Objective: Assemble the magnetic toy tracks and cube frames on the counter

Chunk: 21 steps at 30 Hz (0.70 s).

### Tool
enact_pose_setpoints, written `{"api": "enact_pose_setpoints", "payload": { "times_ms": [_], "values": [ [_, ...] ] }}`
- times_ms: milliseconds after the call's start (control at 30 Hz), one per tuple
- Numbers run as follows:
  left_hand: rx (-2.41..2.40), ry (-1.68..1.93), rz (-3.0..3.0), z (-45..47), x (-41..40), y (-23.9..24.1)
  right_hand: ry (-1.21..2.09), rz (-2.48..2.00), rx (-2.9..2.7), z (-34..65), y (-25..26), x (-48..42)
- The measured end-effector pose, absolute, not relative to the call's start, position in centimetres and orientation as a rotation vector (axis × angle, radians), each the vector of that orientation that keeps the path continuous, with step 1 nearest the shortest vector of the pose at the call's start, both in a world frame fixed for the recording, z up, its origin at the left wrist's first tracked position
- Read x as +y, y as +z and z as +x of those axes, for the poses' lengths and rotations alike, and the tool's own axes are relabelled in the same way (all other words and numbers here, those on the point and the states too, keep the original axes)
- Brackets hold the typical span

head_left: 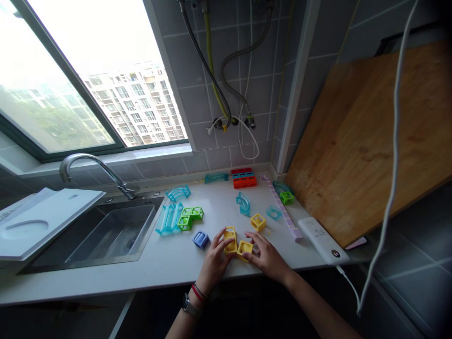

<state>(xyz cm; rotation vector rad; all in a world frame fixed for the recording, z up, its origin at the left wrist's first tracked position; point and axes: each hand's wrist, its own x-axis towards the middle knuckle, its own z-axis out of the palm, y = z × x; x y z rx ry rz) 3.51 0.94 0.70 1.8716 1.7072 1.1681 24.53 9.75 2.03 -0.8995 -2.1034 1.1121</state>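
Near the counter's front edge, my left hand (216,258) is closed around a piece made of yellow open-frame cube blocks (230,235). My right hand (266,258) grips another yellow cube block (245,247) between thumb and fingers, right against the left piece; whether the two are joined I cannot tell. A loose yellow cube block (258,221) sits just beyond my right hand. To the left of my left hand lies a blue cube block (201,239). Farther left are joined green cube blocks (190,216) beside clear teal track pieces (170,219).
Curved teal pieces (243,203) and red and blue slotted pieces (243,179) lie farther back. A long pink strip (281,207), a green cube block (286,198) and a white power bank (323,240) with cable are at right. The sink (141,256) is left; a wooden board (374,136) leans right.
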Motion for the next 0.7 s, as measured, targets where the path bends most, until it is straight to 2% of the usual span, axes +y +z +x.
{"api": "enact_pose_setpoints", "payload": {
  "times_ms": [300, 700],
  "values": [
    [1.684, 1.123, 1.887, 2.9, 1.2, -0.2, 1.142, -0.754, -2.193, 24.9, 1.9, 11.0],
    [1.697, 1.119, 1.841, 4.1, 0.7, 1.1, 1.186, -0.815, -2.133, 24.8, 0.7, 10.7]
  ]
}}
